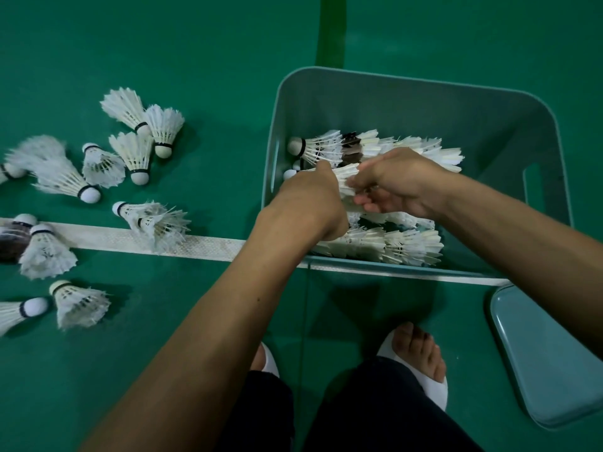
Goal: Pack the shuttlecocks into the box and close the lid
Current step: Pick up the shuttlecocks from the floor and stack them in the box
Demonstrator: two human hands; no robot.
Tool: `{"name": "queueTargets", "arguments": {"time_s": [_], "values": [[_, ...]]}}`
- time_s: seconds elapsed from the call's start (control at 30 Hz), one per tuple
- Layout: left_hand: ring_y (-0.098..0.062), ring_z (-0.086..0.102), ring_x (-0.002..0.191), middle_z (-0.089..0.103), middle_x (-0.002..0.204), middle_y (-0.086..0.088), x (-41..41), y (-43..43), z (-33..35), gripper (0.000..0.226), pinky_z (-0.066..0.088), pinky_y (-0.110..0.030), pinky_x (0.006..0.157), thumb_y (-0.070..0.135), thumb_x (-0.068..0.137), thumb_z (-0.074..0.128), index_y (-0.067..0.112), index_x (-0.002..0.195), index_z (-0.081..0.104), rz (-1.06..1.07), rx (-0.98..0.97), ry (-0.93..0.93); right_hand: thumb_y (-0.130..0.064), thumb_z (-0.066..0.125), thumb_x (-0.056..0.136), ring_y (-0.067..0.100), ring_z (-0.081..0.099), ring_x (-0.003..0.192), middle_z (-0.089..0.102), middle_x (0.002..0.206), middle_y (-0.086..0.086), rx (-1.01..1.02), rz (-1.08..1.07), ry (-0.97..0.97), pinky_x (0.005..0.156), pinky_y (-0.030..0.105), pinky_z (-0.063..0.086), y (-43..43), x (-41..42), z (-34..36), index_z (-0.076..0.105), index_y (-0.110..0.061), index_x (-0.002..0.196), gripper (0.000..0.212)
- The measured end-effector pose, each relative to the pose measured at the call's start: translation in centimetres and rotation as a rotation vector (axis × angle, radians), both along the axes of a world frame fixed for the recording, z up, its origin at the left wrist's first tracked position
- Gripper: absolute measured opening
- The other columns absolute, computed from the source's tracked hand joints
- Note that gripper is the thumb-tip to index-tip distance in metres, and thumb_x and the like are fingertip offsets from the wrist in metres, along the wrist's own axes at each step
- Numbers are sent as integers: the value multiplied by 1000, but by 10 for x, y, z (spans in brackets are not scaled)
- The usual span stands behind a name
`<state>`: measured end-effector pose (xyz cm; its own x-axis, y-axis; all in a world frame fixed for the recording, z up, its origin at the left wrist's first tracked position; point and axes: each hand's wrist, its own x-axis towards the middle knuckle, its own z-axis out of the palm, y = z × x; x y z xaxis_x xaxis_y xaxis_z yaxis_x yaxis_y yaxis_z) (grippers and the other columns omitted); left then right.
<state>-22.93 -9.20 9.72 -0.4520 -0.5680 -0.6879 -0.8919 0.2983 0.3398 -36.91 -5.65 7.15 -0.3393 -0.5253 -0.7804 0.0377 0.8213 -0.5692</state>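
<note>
Left grip [310, 197] and right grip [394, 187] curl around one white feathered shuttlecock [346, 173], lying sideways, rounded cork pointing left, inside a teal plastic box [489, 102]

loose shuttlecocks [130, 158] lying on floor [195, 60] left of box [408, 83] | packed shuttlecocks [408, 246] lying inside it | lid [548, 363] apparently lying flat, front-right

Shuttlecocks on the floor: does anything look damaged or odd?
Yes. The stacked pair on the white line has splayed, ragged feathers, and a dark brown shuttlecock lies at the left edge among white ones.
</note>
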Motion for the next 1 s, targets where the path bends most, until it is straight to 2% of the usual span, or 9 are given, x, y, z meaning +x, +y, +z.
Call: {"name": "queueTargets", "arguments": {"time_s": [0.1,0.17,0.27,0.4,0.57,0.63,0.73,0.87,1.0], "values": [[-33,53,105,51,140,-20,7,8,19,77,46,-39,78,7,89,57,12,156,20,9,-1,24,-4,76,88,17,68,52,70,74,11,7,-13,4,54,27,58,8,-1,3,67,-3,87,9],[-30,53,98,57,128,-16,18,19,37,65,46,-38,76,7,86,58,14,145,33,33,-54,138,-9,83,82,19,68,54,74,80,12,-17,-14,80,55,29,58,14,-1,8,70,1,90,18],[-26,64,90,67,108,0,45,43,57,69,57,-42,75,4,74,52,27,138,42,128,-175,414,-23,92,72,16,70,58,79,78,6,-62,28,255,52,25,57,24,1,19,75,-3,88,30],[-7,67,72,71,80,18,93,60,43,54,52,-27,61,1,74,47,32,115,62,388,-358,653,-41,89,74,8,69,61,75,66,-2,-196,99,581,61,26,51,35,9,37,80,-15,75,28],[-17,70,79,78,103,14,147,76,11,53,50,-29,56,-21,76,48,18,107,66,578,-329,905,-38,75,85,-6,63,61,71,68,-17,-629,118,791,68,13,51,38,82,72,77,-25,75,16],[-19,71,79,77,107,10,158,78,9,56,49,-30,54,-18,73,46,18,109,68,616,-312,959,-39,71,85,1,65,65,73,74,-11,-741,222,785,71,23,55,33,120,72,77,-22,79,19],[-18,72,82,73,103,8,168,71,5,57,52,-34,54,-18,72,43,17,109,68,628,-277,985,-40,69,85,18,67,73,73,81,-3,-787,391,801,72,38,56,26,158,58,74,-16,86,24],[-16,66,81,74,101,9,190,56,-10,42,47,-24,52,-13,84,53,19,105,69,636,-404,840,-32,69,87,19,61,66,70,82,0,-782,467,743,69,38,54,19,180,43,72,-15,88,17],[-10,66,88,71,103,8,244,39,-38,37,51,-20,63,-6,81,58,21,105,66,862,-637,570,-22,66,88,20,66,71,73,80,0,-714,565,536,71,38,56,15,212,31,72,-15,88,9]]}}
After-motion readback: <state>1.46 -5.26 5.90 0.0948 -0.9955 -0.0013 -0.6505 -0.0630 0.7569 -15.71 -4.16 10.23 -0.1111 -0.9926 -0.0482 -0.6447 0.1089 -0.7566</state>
